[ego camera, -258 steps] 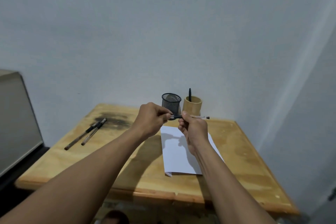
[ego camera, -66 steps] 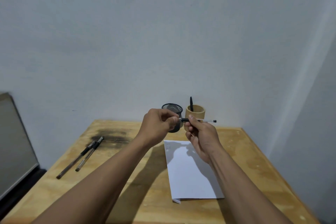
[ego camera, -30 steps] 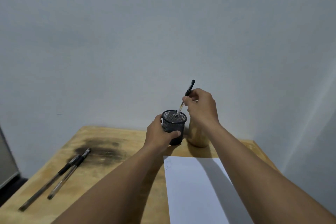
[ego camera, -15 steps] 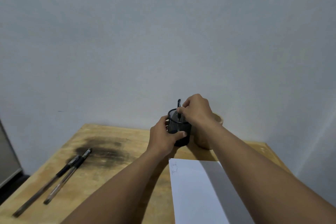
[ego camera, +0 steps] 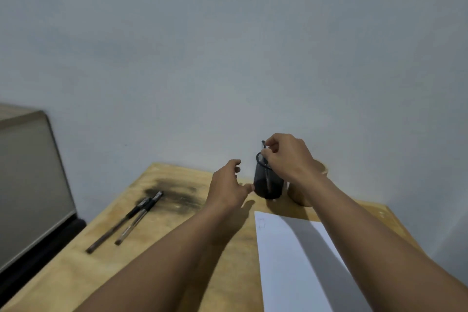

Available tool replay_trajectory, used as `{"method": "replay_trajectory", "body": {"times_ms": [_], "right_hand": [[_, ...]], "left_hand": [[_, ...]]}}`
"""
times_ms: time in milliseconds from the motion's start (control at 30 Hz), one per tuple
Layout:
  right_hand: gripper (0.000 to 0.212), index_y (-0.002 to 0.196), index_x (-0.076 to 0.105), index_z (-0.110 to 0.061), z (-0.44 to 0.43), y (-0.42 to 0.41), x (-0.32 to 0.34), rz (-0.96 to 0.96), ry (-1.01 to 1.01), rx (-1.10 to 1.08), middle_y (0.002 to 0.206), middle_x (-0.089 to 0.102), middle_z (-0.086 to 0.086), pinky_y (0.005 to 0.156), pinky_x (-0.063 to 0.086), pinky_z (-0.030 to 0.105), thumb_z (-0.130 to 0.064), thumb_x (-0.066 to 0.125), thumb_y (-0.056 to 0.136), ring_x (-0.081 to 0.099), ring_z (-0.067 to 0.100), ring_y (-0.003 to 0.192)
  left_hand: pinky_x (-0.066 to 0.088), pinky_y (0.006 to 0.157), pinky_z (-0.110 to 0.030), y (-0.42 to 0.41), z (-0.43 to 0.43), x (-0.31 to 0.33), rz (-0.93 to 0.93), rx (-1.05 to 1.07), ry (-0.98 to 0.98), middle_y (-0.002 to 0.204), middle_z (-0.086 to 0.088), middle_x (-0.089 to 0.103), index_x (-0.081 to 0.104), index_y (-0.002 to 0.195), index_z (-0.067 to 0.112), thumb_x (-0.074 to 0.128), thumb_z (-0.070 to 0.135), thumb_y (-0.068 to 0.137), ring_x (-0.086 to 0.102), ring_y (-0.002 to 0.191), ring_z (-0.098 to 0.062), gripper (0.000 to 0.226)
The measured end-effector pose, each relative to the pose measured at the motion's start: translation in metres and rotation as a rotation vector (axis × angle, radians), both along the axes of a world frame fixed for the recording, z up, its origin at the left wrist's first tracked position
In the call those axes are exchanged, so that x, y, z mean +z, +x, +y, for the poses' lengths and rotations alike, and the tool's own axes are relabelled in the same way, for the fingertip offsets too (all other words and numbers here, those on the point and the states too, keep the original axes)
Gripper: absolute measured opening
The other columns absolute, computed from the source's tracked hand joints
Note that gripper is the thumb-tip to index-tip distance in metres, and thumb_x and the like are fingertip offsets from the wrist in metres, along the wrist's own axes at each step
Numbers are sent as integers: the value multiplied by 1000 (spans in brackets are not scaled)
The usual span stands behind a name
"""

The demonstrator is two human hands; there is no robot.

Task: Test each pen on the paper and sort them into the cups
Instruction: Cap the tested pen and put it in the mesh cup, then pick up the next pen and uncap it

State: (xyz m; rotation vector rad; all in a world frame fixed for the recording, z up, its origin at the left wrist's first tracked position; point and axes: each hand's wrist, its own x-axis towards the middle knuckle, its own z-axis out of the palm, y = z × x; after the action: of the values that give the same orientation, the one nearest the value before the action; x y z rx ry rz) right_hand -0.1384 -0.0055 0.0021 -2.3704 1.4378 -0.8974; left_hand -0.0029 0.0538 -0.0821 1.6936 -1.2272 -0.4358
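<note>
Seen from above a person's two bare forearms, which reach away across a pale wooden surface (ego camera: pixel 177 273) set against a plain grey wall (ego camera: pixel 228 45). The right hand (ego camera: pixel 288 157) hovers over a black mesh cup (ego camera: pixel 268 182) at the far edge. Its thumb and forefinger pinch the top end of a pen (ego camera: pixel 263 145) that stands nearly upright inside the cup, its shaft showing through the mesh. Holding it by the tip seems meant to lower it in without it toppling. The left hand (ego camera: pixel 228 185) sits just left of the cup with fingers loosely spread and holding nothing. Its thumb tip is just beside the cup wall, though whether it touches cannot be told; it appears placed to steady the cup. A wooden cup (ego camera: pixel 322 169) stands just right of the mesh one, mostly hidden behind the right wrist. A white sheet of paper (ego camera: pixel 291 261) lies nearer, on the right, with a faint scribble at its far left corner. Two more pens (ego camera: pixel 138 218) lie side by side well to the left, beside a dark stain (ego camera: pixel 177 195), probably awaiting their test. A blurred grey cabinet (ego camera: pixel 25 185) fills the left edge.
</note>
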Motion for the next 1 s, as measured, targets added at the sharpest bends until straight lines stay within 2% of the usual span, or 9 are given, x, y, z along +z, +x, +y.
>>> {"method": "replay_trajectory", "body": {"times_ms": [133,300,433,600,800,900,1000], "right_hand": [[34,125,67,-15,21,23,-3,41,12,131,116,70,0,93,53,37,-32,62,96,64,21,110],[35,127,66,-17,58,71,-24,127,60,353,125,69,1,95,48,32,-32,64,95,62,19,115],[41,134,61,-18,89,110,-52,265,84,501,134,65,5,101,46,32,-28,62,94,58,23,125],[35,126,62,-30,111,141,-79,270,65,602,124,68,3,90,53,37,-28,58,91,64,25,111],[37,130,62,-29,110,156,-97,360,-19,676,127,63,2,94,52,43,-30,49,96,59,26,117],[34,130,63,-27,104,156,-107,385,-46,701,133,58,1,96,50,41,-25,44,102,56,25,121],[33,133,59,-27,98,154,-112,361,-57,702,136,55,-1,95,49,39,-24,44,103,54,24,122]], "left_hand": [[50,99,-36,31,62,7,-201,131,0,127,2,65,55,137,19,72,24,87,61,115,-17,52],[50,97,-34,64,137,4,-346,298,-3,121,1,68,62,129,17,66,23,86,62,114,-18,43],[48,89,-31,85,175,-8,-396,399,55,115,0,67,64,124,21,66,26,88,61,109,-20,36],[53,86,-41,95,194,-23,-439,476,139,111,-1,66,64,122,21,61,31,90,59,101,-22,33],[49,79,-40,92,200,-34,-553,507,232,101,-1,64,66,110,21,54,34,92,58,93,-25,26],[45,75,-37,89,197,-35,-566,530,259,95,-1,62,66,103,21,53,34,92,56,87,-24,22],[48,75,-38,87,194,-36,-571,540,259,94,-1,64,69,99,21,52,32,94,56,85,-23,20]]}}
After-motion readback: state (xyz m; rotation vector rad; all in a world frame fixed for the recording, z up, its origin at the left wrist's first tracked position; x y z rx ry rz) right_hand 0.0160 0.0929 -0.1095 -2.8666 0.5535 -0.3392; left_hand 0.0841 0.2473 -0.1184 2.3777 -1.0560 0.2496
